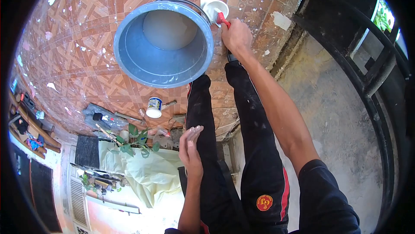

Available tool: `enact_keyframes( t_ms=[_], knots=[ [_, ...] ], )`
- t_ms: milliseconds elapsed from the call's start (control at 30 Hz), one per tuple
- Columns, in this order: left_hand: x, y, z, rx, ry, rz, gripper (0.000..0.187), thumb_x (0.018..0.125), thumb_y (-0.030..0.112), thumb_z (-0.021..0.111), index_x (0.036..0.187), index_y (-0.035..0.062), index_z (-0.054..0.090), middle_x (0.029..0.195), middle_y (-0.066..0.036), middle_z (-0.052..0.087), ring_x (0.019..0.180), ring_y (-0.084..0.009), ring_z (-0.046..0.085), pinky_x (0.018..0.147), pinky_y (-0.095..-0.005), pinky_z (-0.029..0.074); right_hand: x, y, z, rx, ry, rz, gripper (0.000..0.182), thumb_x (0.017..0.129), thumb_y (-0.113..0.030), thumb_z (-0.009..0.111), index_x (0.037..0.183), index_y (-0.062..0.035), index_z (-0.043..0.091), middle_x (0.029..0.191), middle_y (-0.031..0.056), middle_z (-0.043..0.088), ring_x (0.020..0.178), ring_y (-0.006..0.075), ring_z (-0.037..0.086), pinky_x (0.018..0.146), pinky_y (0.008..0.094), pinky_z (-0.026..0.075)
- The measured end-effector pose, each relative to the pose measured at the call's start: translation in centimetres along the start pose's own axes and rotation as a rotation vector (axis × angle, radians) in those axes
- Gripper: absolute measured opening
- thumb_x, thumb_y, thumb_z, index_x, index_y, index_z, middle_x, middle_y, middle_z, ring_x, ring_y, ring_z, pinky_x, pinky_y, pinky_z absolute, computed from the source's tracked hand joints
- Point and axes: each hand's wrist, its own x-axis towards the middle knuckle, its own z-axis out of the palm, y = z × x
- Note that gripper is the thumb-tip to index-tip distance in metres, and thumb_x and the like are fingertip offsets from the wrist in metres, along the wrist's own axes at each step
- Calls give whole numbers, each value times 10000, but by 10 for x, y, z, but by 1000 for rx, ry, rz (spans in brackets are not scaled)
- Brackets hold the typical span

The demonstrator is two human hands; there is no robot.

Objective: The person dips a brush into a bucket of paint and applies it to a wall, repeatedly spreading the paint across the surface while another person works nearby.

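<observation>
My right hand [238, 38] is closed round the red handle of a paintbrush [222, 19]. Its head is at the rim of a small white cup [221, 6] on the tiled floor. Just left of the cup stands a large blue bucket [129, 57], its dark handle folded back over the far rim. Cloudy whitish liquid [170, 30] lies at the bottom of the bucket. Over my left thigh, my left hand [190, 151] is held with loosely bent fingers and nothing in it.
White flakes and spots dot the patterned floor [93, 31]. A small white-and-blue tub [154, 107] stands below the bucket, near a leafy plant [139, 140] and a pale yellow sheet [147, 171]. Black metal railing [346, 67] runs along the right.
</observation>
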Motion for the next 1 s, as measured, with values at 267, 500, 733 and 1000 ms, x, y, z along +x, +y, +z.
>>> enact_keyframes(
  t_ms=[267,500,733,1000],
  knots=[
    [0,1,1,13,8,-4,356,985,177,355,1216,-78,446,1194,-230,544,1146,-329,543,1049,-422,373,-17,16,-1,236,157,31,296,842,-273,585,857,8,677,791,248,646,794,401,643,724,471,489],
    [-1,-2,-1,24,7,20,363,982,187,368,1214,-83,444,1188,-240,545,1140,-345,545,1043,-436,380,-39,27,-16,403,133,128,326,814,-310,624,875,2,696,771,246,642,775,392,644,702,445,487],
    [-2,0,-3,-14,30,8,335,985,149,354,1212,-77,452,1149,-214,569,1103,-316,573,1015,-425,415,-35,24,-10,376,162,138,321,817,-307,627,908,-7,700,786,238,651,782,393,644,709,439,493],
    [-1,0,-4,-38,45,19,335,983,152,350,1205,-76,455,1143,-219,569,1068,-321,592,979,-429,447,-36,13,-10,262,163,115,303,831,-294,615,895,-6,688,784,238,646,794,408,635,710,466,486]
  ],
)
